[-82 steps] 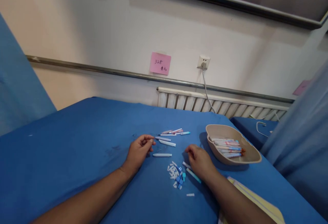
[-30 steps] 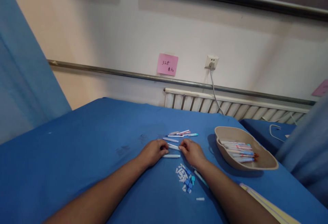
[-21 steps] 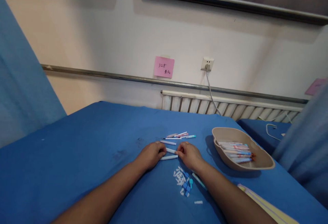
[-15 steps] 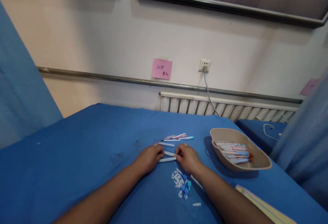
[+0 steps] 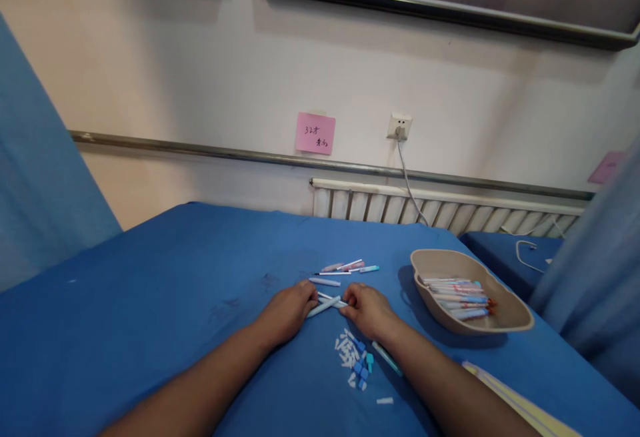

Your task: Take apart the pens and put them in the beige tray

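- While the left hand (image 5: 289, 311) pinches the white pen (image 5: 341, 304) at its left end, the right hand (image 5: 371, 311) grips its right end.
- White pen sits between both hands, over the blue desk (image 5: 225, 243).
- Pale blue barrel (image 5: 323, 307) crosses it diagonally; can't tell if held.
- Lilac pen (image 5: 325, 282) lies just beyond.
- Small parts (image 5: 349, 351) piled near right wrist.
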A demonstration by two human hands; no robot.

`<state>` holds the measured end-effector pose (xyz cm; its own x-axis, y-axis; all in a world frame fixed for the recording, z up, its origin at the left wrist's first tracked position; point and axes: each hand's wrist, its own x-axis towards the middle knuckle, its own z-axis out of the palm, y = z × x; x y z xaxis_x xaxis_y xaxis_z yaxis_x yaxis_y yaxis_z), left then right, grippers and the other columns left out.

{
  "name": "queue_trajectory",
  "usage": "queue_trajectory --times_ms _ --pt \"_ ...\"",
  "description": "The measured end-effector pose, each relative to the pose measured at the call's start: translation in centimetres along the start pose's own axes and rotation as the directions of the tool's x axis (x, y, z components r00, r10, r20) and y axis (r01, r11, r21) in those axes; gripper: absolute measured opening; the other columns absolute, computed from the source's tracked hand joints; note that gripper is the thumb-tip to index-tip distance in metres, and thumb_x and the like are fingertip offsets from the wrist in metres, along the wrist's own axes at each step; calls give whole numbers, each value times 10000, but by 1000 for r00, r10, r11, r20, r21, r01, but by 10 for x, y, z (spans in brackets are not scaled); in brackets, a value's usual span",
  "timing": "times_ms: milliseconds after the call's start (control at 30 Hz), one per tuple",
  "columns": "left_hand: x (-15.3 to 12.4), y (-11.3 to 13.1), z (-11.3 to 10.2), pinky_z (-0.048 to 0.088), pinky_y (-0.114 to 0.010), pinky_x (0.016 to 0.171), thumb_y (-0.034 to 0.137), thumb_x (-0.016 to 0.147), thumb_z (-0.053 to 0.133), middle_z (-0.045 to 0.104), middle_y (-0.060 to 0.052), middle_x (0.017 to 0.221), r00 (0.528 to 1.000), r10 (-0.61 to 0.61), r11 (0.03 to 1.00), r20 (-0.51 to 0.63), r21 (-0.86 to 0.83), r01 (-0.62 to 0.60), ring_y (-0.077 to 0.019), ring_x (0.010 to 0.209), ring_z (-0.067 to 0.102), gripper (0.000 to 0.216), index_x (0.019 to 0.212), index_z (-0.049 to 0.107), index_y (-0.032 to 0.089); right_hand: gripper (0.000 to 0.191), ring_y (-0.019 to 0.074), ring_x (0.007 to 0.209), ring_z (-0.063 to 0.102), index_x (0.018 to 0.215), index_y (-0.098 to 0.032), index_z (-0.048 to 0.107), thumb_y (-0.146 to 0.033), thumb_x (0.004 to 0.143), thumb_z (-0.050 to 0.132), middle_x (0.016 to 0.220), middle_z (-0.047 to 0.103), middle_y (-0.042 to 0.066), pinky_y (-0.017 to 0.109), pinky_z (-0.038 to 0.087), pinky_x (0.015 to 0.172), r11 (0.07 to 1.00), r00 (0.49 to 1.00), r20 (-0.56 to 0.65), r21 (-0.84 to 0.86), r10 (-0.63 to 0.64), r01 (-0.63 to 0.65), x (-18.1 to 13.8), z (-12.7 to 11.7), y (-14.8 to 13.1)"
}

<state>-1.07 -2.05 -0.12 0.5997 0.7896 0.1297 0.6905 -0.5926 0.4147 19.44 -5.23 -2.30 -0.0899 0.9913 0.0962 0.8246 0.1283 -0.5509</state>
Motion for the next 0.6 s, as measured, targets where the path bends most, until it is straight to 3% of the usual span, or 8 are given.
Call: queue_trajectory --times_ms 167,600 --pt "1 -8 4 374 -242 654 283 868 404 590 -6 778 994 -72 988 -87 -145 59 -167 732 547 149 814 518 203 142 147 767 562 804 -209 615 -338 811 556 821 627 23 219 342 660 1000 999 -39 -18 -12 11 -2 0 1" --pt "6 -19 6 369 -225 582 306 802 481 559 18 707 977 -145 909 -155 -411 69 -140 630 482 167 861 570 177 110 132 669 542 783 -222 615 -320 735 626 734 619 -8 213 317 573 999 999 15 6 38 -38 -6 -1 -5"
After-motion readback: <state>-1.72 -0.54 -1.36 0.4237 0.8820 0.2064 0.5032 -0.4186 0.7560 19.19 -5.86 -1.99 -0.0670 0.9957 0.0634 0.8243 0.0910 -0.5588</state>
